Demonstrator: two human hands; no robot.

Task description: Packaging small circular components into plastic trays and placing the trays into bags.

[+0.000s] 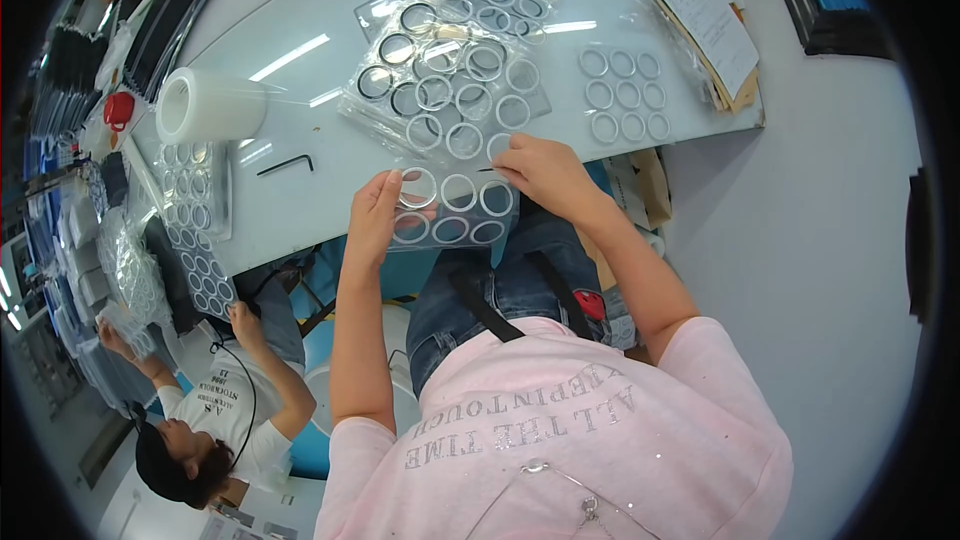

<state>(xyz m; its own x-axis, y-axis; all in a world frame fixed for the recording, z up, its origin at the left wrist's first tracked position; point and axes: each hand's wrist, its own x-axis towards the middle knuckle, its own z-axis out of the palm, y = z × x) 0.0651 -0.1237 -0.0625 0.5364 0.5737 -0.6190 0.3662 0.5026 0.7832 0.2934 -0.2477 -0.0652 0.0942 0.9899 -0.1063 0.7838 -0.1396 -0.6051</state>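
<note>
Clear sheet point(450, 208) with six white rings stuck on it sits right at the near edge of the tabletop point(300, 80), half hanging over the person's lap. The left hand point(373, 215) pinches its left side, thumb on top and fingers under. The right hand point(545, 175) is closed on its top right corner, fingertips pressed together on the film. The rings lie in two rows of three, thin and round, and you can see blue jeans through the sheet.

Just behind it a pile of ring sheets point(450, 80) crowds the middle of the tabletop, so there is little room that way. Loose rings point(625, 95) lie to the right, near the tabletop's right edge. To the left there is bare room around a black hex key point(285, 165), and a roll of clear film point(205, 105) farther off. Another person point(215, 410) works at the far left.
</note>
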